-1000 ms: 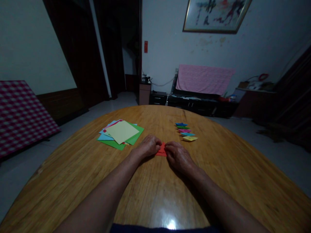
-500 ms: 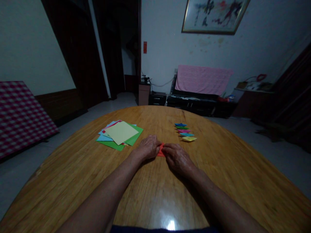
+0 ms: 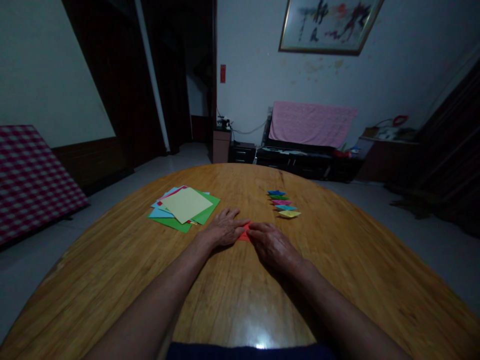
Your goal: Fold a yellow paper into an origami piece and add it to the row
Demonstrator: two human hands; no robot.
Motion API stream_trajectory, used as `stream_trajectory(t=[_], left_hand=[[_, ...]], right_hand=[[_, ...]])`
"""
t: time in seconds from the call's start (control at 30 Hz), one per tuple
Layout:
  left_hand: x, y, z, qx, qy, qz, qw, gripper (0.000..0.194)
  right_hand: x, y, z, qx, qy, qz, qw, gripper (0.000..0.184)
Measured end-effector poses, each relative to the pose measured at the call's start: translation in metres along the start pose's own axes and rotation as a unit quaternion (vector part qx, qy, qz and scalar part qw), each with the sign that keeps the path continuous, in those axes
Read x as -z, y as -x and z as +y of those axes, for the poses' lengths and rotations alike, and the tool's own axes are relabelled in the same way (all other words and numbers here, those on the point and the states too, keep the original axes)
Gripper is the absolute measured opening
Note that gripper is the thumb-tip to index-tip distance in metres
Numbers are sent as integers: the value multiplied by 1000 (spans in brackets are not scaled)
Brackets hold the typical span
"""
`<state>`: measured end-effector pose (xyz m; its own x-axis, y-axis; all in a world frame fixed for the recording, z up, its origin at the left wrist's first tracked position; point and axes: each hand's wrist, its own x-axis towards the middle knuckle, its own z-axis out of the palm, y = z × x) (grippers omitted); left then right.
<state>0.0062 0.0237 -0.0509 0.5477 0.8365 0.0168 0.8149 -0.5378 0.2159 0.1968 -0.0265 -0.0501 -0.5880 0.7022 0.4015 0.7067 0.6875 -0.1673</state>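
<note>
A small piece of folded red paper [image 3: 245,236] lies flat on the wooden table between my two hands, partly covered by their fingers. From its left side my left hand [image 3: 226,229] rests over it, open, fingers spread and the thumb and forefinger on the paper. My right hand [image 3: 273,243] is closed at the paper's right side, its fingers together and pressed on the red surface; the fingertips' underside is hidden. Beyond my right hand stands a row of several folded paper boats, the nearest a yellow paper boat [image 3: 289,214] and the farthest a blue paper boat [image 3: 276,193].
A loose stack of coloured paper sheets [image 3: 187,205], pale yellow on top, lies left of my hands. The round wooden table [image 3: 225,300] spreads under everything. Past its far edge are a black low cabinet [image 3: 292,161] and a pink cloth [image 3: 311,124] draped over something.
My left hand's fingers have spread out and shifted slightly left across the red paper. My right hand's fingertips have moved a little left over it. The view has shifted slightly.
</note>
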Motion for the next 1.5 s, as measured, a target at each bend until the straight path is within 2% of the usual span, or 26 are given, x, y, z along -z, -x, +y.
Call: stream_trajectory(t=[0.2,0.37,0.63,0.9,1.1,1.23,1.4,1.5], left_hand=[[2,5,2,14,25,-33,999,47],[5,9,-2,-1,35,-35,999,45],[11,13,-20,-67,80,-21,994,40],[8,13,-20,-47,127,-1,991,36],[4,12,-26,-33,146,1,989,36],[7,14,-33,-43,154,-29,987,38],[24,27,-22,-11,130,-74,989,47],[32,36,-7,18,136,-16,990,41]], right_hand=[[12,4,-8,17,-10,-30,999,30],[18,9,-11,16,-20,-35,999,31],[14,12,-9,-18,-31,-27,999,28],[1,4,-1,-65,-35,19,997,30],[-5,0,0,-58,1,-9,998,34],[-7,2,-1,-57,-2,-4,998,36],[-11,4,7,-68,-51,16,996,39],[-6,7,10,-78,-103,24,991,42]])
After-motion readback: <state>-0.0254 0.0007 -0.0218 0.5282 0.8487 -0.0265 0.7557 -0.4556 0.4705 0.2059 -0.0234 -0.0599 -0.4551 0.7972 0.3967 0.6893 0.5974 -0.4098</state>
